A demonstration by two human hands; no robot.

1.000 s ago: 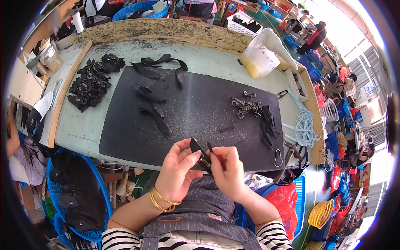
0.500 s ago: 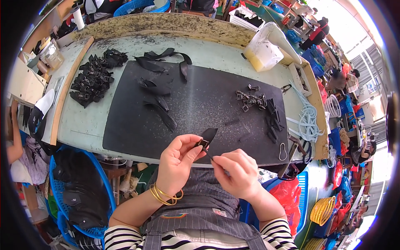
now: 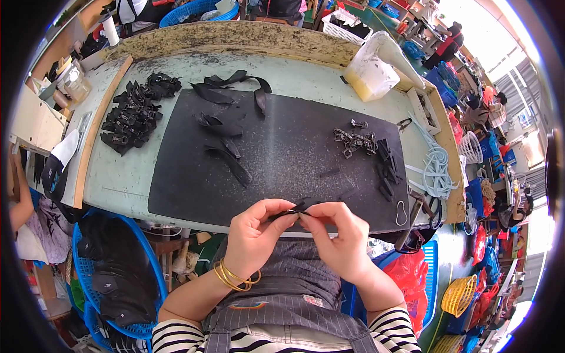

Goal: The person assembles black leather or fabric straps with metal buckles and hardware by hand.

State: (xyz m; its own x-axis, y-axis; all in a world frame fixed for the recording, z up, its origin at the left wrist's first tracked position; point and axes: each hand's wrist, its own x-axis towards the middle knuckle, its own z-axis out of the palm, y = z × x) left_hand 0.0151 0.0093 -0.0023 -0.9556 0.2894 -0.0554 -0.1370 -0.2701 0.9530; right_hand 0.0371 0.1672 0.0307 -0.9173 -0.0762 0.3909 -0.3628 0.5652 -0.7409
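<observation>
My left hand [image 3: 254, 235] and my right hand [image 3: 336, 238] meet at the near edge of the black mat [image 3: 282, 153], and both pinch the same small black strap piece [image 3: 299, 207] between thumb and fingers. Gold bangles ring my left wrist. On the mat's right lies a cluster of small metal buckles [image 3: 355, 142] beside short black strap pieces [image 3: 387, 166]. Loose black straps [image 3: 223, 132] lie on the mat's left half. A pile of finished black strap pieces [image 3: 134, 112] sits on the table at the far left.
A translucent plastic jug [image 3: 372, 72] stands at the back right. A coil of pale cord [image 3: 434, 170] and scissors lie at the table's right edge. A blue basket [image 3: 97, 276] of black goods stands on the floor to my left. Other people work far back right.
My hands have come together on the strap piece; it was held up by the left hand alone and now lies flatter between both hands' fingertips. The view has shifted slightly.
</observation>
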